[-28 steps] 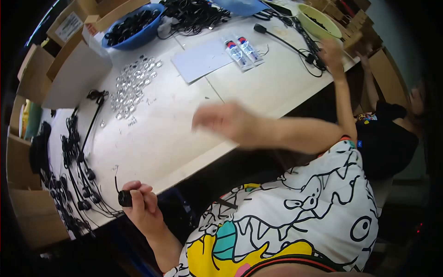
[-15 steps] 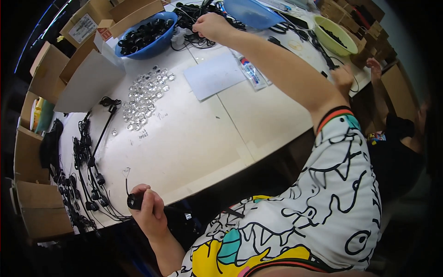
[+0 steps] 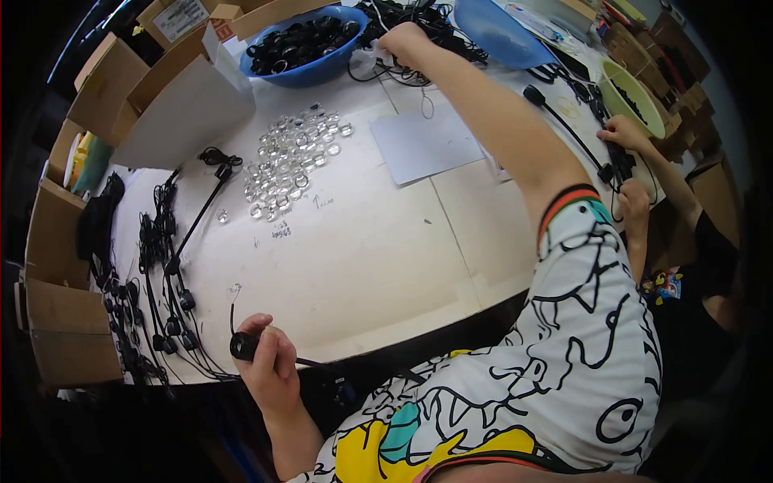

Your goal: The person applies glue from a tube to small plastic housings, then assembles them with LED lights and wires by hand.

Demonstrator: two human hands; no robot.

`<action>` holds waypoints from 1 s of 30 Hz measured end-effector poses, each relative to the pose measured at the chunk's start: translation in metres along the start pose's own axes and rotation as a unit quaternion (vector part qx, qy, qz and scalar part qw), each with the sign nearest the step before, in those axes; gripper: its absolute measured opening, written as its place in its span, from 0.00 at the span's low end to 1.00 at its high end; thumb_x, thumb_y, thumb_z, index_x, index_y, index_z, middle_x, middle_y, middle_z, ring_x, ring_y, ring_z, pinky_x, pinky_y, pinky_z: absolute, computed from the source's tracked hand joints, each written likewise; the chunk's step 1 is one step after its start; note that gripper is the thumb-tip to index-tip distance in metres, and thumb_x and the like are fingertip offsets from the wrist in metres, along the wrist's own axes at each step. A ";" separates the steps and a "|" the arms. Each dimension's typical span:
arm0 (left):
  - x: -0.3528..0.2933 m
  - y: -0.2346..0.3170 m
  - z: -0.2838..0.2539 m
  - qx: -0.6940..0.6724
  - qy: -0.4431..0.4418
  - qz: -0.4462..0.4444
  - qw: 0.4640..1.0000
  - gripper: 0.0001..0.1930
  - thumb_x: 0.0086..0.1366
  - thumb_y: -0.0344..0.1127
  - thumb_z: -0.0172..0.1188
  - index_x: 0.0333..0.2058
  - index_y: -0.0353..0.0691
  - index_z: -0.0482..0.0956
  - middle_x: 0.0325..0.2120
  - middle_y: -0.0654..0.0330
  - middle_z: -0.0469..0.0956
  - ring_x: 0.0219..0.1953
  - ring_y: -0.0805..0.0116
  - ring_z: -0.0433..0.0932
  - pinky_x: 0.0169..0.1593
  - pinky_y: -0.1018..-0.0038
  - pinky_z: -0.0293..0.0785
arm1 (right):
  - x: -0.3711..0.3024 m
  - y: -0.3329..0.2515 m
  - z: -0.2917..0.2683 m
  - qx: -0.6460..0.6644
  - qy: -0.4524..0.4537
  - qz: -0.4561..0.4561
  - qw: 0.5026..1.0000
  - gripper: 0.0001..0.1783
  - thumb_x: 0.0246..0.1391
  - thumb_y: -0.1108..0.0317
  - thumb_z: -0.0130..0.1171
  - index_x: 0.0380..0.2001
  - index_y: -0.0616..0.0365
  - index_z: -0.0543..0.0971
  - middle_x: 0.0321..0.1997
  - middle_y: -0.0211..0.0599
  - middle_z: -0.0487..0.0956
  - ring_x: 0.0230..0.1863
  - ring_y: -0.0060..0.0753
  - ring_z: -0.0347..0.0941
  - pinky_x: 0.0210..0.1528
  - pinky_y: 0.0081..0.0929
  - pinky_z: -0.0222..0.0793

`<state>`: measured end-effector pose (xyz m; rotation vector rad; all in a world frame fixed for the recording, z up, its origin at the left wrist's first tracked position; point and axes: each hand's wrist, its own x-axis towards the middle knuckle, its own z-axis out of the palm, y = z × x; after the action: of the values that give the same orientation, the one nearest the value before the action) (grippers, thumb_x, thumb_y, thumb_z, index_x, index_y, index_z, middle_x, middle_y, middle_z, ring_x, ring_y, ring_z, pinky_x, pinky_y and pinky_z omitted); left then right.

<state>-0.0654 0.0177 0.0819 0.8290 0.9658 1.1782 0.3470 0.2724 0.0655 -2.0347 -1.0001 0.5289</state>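
Note:
My left hand (image 3: 272,362), near the table's front edge, is closed round a small black round housing (image 3: 243,346). A thin dark wire with a pale, frayed-looking tip rises from it, and a black rod or cable leaves on its right. Stretched far across the table, my right hand (image 3: 409,47) has its fingers closed beside a crumpled clear plastic bag (image 3: 367,59) and a heap of black cables (image 3: 419,18). What its fingertips grip is hidden. Below that hand hangs a thin wire loop (image 3: 427,105). Many clear round lenses (image 3: 291,157) lie in a patch mid-left.
A blue bowl (image 3: 299,79) of black rings stands at the back, near a blue tray (image 3: 499,36). White paper (image 3: 423,149) lies mid-table. Black corded parts (image 3: 165,266) and cardboard boxes (image 3: 68,278) line the left. At right, another person's hand (image 3: 628,133) handles black cables near a yellow-green bowl (image 3: 656,121).
The view has shifted, so the table's things sit farther right. My right hand stays by the cables and bag; my left still grips the housing. The other person's hands have moved over their cables.

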 end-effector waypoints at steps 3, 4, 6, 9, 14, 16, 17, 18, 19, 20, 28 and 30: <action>0.010 -0.003 -0.002 -0.042 0.014 -0.033 0.999 0.10 0.54 0.26 0.51 0.36 0.31 0.67 0.17 0.62 0.67 0.09 0.83 0.52 0.13 0.87 0.48 | -0.054 -0.002 -0.032 0.235 -0.172 -0.022 0.956 0.09 0.38 0.69 0.58 0.12 0.60 0.72 0.11 0.26 0.64 0.11 0.18 0.54 0.12 0.18 0.48; 0.012 -0.005 -0.008 -0.051 0.001 -0.036 0.998 0.11 0.55 0.27 0.51 0.38 0.32 0.67 0.20 0.60 0.69 0.10 0.83 0.53 0.13 0.87 0.49 | -0.081 -0.010 -0.039 0.248 -0.208 -0.039 0.945 0.09 0.41 0.68 0.57 0.15 0.59 0.72 0.11 0.23 0.60 0.11 0.14 0.49 0.12 0.16 0.42; 0.008 -0.003 -0.011 -0.035 0.015 -0.026 0.999 0.12 0.57 0.29 0.51 0.40 0.32 0.68 0.26 0.57 0.71 0.10 0.83 0.57 0.13 0.86 0.50 | -0.144 -0.030 -0.036 0.266 -0.302 -0.060 0.914 0.08 0.45 0.67 0.56 0.20 0.58 0.71 0.11 0.19 0.56 0.11 0.09 0.44 0.12 0.13 0.37; 0.014 -0.007 -0.014 -0.043 -0.014 -0.006 0.999 0.14 0.58 0.32 0.50 0.43 0.32 0.68 0.35 0.53 0.72 0.15 0.81 0.64 0.16 0.87 0.54 | -0.228 -0.055 -0.023 0.268 -0.395 -0.036 0.878 0.07 0.46 0.66 0.55 0.24 0.57 0.71 0.12 0.16 0.57 0.11 0.07 0.43 0.12 0.10 0.35; 0.013 -0.009 -0.012 -0.084 -0.059 -0.030 0.994 0.24 0.58 0.38 0.51 0.49 0.31 0.61 0.43 0.51 0.69 0.38 0.63 0.75 0.29 0.81 0.72 | -0.301 -0.060 0.005 0.296 -0.496 -0.043 0.816 0.07 0.46 0.66 0.56 0.26 0.58 0.71 0.13 0.15 0.57 0.11 0.06 0.43 0.12 0.09 0.35; 0.008 -0.006 -0.011 -0.102 -0.054 -0.034 0.993 0.24 0.57 0.37 0.52 0.49 0.30 0.61 0.41 0.51 0.70 0.38 0.62 0.75 0.31 0.80 0.73 | -0.314 -0.062 0.012 0.300 -0.523 -0.045 0.797 0.08 0.46 0.66 0.56 0.27 0.58 0.72 0.13 0.16 0.58 0.11 0.05 0.44 0.12 0.08 0.36; 0.005 -0.004 -0.012 -0.092 -0.060 -0.046 0.993 0.22 0.56 0.36 0.53 0.47 0.30 0.63 0.38 0.52 0.72 0.36 0.63 0.76 0.32 0.79 0.74 | -0.318 -0.062 0.018 0.301 -0.529 -0.044 0.792 0.08 0.46 0.66 0.56 0.27 0.58 0.72 0.13 0.16 0.58 0.11 0.05 0.44 0.12 0.08 0.36; 0.002 -0.003 -0.014 -0.081 -0.067 -0.055 0.993 0.21 0.55 0.34 0.54 0.45 0.29 0.65 0.35 0.53 0.73 0.34 0.64 0.76 0.34 0.78 0.74 | -0.322 -0.062 0.024 0.290 -0.540 -0.054 0.788 0.08 0.47 0.66 0.56 0.28 0.58 0.72 0.13 0.17 0.59 0.12 0.06 0.45 0.13 0.08 0.37; -0.001 -0.002 -0.015 -0.080 -0.061 -0.053 0.994 0.21 0.55 0.34 0.54 0.45 0.29 0.65 0.35 0.53 0.73 0.34 0.64 0.76 0.34 0.78 0.74 | -0.326 -0.062 0.028 0.279 -0.549 -0.065 0.785 0.08 0.47 0.65 0.55 0.29 0.58 0.72 0.14 0.18 0.60 0.12 0.06 0.45 0.13 0.08 0.37; -0.003 -0.003 -0.017 -0.063 -0.020 -0.031 0.997 0.18 0.54 0.32 0.55 0.43 0.29 0.67 0.33 0.55 0.73 0.32 0.66 0.76 0.34 0.78 0.74 | -0.329 -0.063 0.025 0.241 -0.521 -0.106 0.812 0.08 0.51 0.65 0.51 0.31 0.59 0.72 0.16 0.20 0.61 0.14 0.09 0.49 0.15 0.09 0.42; 0.006 -0.008 -0.040 -0.092 0.115 0.091 0.985 0.08 0.52 0.26 0.57 0.32 0.34 0.71 0.28 0.60 0.73 0.29 0.72 0.74 0.35 0.76 0.74 | -0.368 -0.035 0.015 0.085 -0.340 -0.363 0.863 0.07 0.52 0.70 0.47 0.29 0.62 0.70 0.19 0.43 0.69 0.19 0.37 0.66 0.23 0.24 0.61; 0.007 -0.011 -0.042 -0.107 0.097 0.080 0.986 0.09 0.52 0.26 0.56 0.33 0.33 0.70 0.29 0.59 0.73 0.31 0.71 0.74 0.36 0.75 0.74 | -0.379 -0.032 0.024 0.043 -0.364 -0.350 0.862 0.05 0.51 0.71 0.47 0.28 0.62 0.69 0.21 0.49 0.70 0.22 0.45 0.68 0.24 0.29 0.63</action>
<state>-0.0997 0.0234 0.0555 0.6365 0.9224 1.4940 0.0891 -0.0067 0.0851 -1.2206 -2.0029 0.9281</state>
